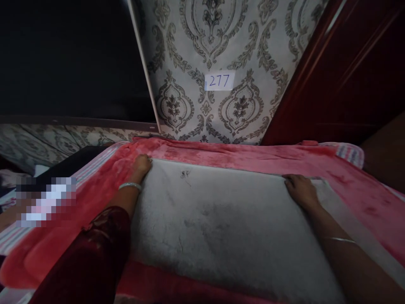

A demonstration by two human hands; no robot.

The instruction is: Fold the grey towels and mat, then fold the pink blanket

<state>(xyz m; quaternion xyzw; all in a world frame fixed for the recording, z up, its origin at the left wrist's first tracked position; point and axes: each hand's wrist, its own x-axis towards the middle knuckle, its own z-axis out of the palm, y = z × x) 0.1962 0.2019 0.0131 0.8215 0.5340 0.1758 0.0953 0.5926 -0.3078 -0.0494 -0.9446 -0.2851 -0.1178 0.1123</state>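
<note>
A large grey mat (215,215) with dark smudges and a small dark mark near its far edge lies on a pink-red plush blanket (76,207). At the mat's far left corner, my left hand (143,164) is closed, its fingertips on the edge. My right hand (302,190) grips the far edge toward the right corner, fingers bent over it. Part of the mat's right side passes behind my right forearm. Both arms reach forward across the surface, a bangle on each wrist.
A large dark screen (72,63) stands at the back left. Behind the blanket is a patterned wall (205,38) with a paper label (219,80) reading 277. A dark red glossy panel (341,80) rises at the right. Something pixelated (47,202) sits at the left.
</note>
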